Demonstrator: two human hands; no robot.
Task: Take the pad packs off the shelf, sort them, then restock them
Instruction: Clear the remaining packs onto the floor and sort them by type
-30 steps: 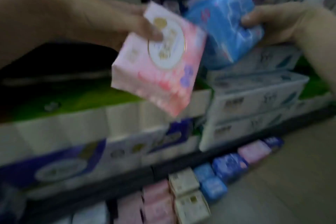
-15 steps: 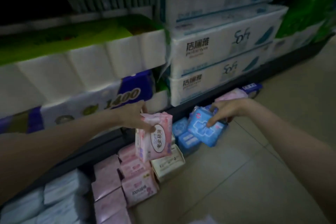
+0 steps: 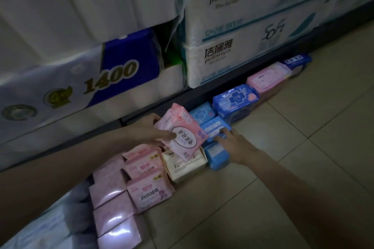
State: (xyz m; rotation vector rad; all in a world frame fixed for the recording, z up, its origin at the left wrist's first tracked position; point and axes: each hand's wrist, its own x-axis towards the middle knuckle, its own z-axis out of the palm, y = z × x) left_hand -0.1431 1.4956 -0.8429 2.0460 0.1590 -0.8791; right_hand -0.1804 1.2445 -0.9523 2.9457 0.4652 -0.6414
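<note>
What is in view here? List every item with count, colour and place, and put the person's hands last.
pink oval-label pack: one, pink, held above the floor packs
pink 100% packs: at least three, pink, floor row left of centre
glossy pink packs: several, pale pink, floor at lower left
cream pack: one, cream, floor under the held pack
small blue packs: about three, blue, floor beside the cream pack
large blue pack: one, blue, floor further right
flat pink pack: one, pink, right of it
tissue bundles: stacked, white, shelf
left hand: pinches the pink oval-label pack
right hand: fingers straight, touching a small blue pack
</note>
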